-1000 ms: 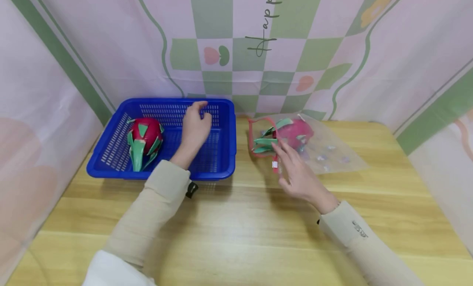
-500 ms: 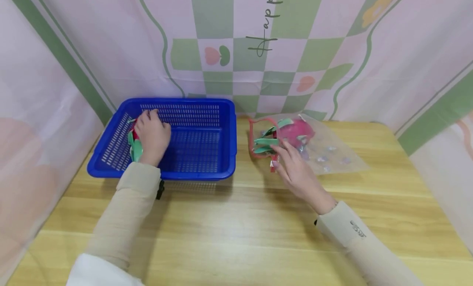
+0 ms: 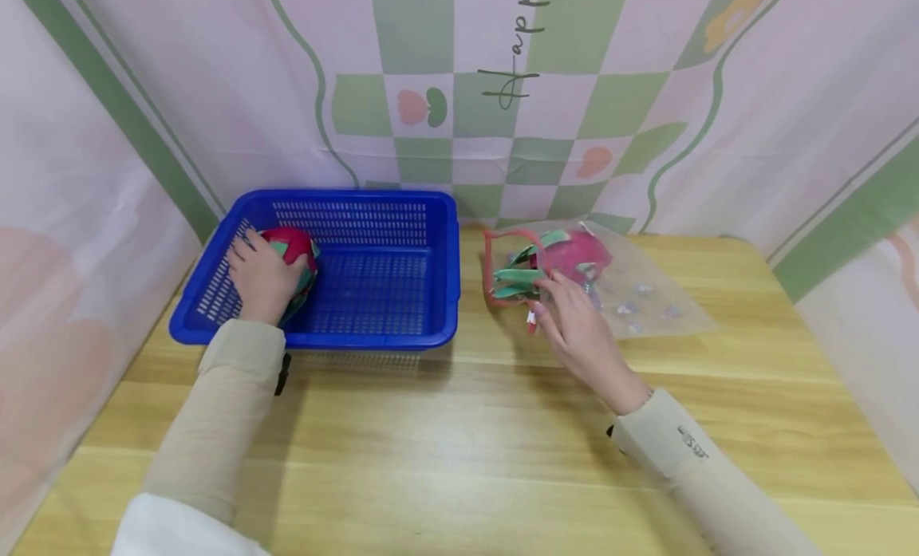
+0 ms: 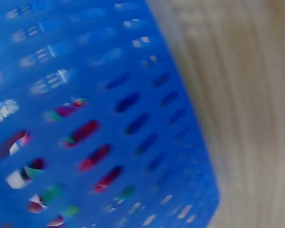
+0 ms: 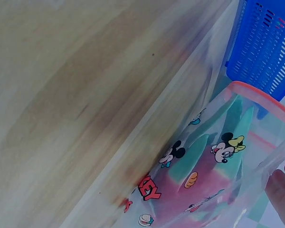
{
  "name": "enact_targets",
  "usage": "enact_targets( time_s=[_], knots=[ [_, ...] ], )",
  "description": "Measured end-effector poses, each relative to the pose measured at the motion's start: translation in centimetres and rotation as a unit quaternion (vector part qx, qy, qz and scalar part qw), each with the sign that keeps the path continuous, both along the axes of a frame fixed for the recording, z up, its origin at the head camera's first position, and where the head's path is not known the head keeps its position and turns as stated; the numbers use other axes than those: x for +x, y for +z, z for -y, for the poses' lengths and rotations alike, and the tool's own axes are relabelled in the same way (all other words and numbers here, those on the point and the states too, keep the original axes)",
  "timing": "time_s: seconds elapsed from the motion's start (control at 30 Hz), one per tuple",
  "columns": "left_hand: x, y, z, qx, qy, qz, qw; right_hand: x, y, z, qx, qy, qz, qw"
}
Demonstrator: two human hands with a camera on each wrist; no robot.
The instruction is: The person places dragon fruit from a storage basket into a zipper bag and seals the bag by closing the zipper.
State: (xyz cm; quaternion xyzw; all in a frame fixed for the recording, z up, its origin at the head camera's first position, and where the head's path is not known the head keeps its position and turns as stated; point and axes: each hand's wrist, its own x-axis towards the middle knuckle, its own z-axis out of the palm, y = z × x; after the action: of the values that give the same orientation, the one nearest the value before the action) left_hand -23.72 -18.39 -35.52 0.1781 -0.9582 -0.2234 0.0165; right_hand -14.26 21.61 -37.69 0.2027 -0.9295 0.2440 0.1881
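Observation:
In the head view my left hand (image 3: 264, 275) reaches into a blue plastic basket (image 3: 373, 342) and grips a dragon fruit (image 3: 293, 238) from its left side. The fruit is deep pink with green leaf scales, and the hand covers part of it. Right of the basket, a second dragon fruit (image 3: 577, 253) lies inside a clear zip bag (image 3: 668, 313) with a red-edged mouth facing the basket. My right hand (image 3: 585, 337) pinches the bag's near side close to that mouth. Cartoon prints on the bag (image 5: 256, 211) show in the right wrist view.
The wooden table (image 3: 445, 444) carries both basket and bag. A printed cloth (image 3: 495, 29) hangs behind and at both sides. Through the slots of the basket wall (image 4: 147, 109), the left wrist view shows bits of pink and green.
My left hand has moved left across the basket, over the dragon fruit and onto its left side, and now grips it. The right hand has barely shifted at the bag.

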Motion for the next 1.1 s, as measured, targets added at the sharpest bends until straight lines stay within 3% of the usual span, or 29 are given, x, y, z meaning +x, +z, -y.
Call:
enact_targets(
  time_s=[0.1,0.4,0.63,0.87,1.1],
  knots=[
    [0.15,-0.53,0.30,0.007,0.007,0.006,0.9999,-0.08,-0.01,0.06,0.002,0.000,0.002,1.000],
    [0.17,-0.96,0.18,0.025,-0.015,0.040,0.9988,-0.28,0.02,0.19,-0.006,-0.017,0.011,1.000],
    [0.36,-0.84,0.01,0.069,-0.011,0.042,0.9966,-0.39,-0.04,0.25,-0.011,-0.022,0.012,1.000],
    [0.32,-0.87,0.07,0.079,-0.009,0.054,0.9954,-0.51,-0.05,0.49,-0.012,-0.024,0.022,0.999],
    [0.27,-0.86,-0.09,0.076,0.006,0.041,0.9963,-0.60,-0.09,0.71,-0.027,-0.027,0.027,0.999]
  ],
)
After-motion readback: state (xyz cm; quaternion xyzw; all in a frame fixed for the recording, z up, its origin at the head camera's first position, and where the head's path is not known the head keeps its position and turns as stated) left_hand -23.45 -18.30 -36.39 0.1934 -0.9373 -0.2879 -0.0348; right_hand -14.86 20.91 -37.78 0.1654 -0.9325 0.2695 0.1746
